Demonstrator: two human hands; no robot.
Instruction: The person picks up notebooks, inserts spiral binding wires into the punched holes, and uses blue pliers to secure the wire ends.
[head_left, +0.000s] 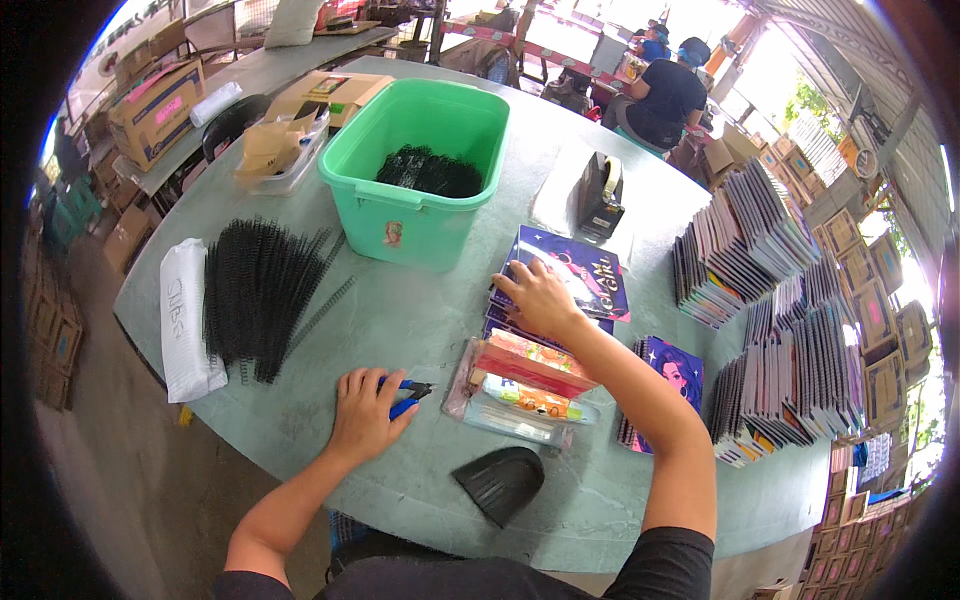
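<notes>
My left hand (363,420) is closed around small blue-handled cutting pliers (402,407) at the near left of the table, their dark jaws pointing right. Farther forward, my right hand (540,298) lies with spread fingers on the left part of a purple notebook (597,275). More purple notebooks show partly beneath it. Just nearer stand clear plastic trays (510,422) holding a red-and-orange pack (535,365) and an orange patterned packet (530,398). Close to my body rests a black ridged, curved piece (503,483). A spiral-bound purple notebook (672,380) lies right of my forearm.
A green tub (415,215) contains black coils. Loose black spiral coils (262,300) lie beside a white wrapped bundle (187,325). Stacked spiral notebooks (785,385) line the right side. A black tape dispenser (602,195) stands beyond my right hand. Other people (665,100) sit farther back.
</notes>
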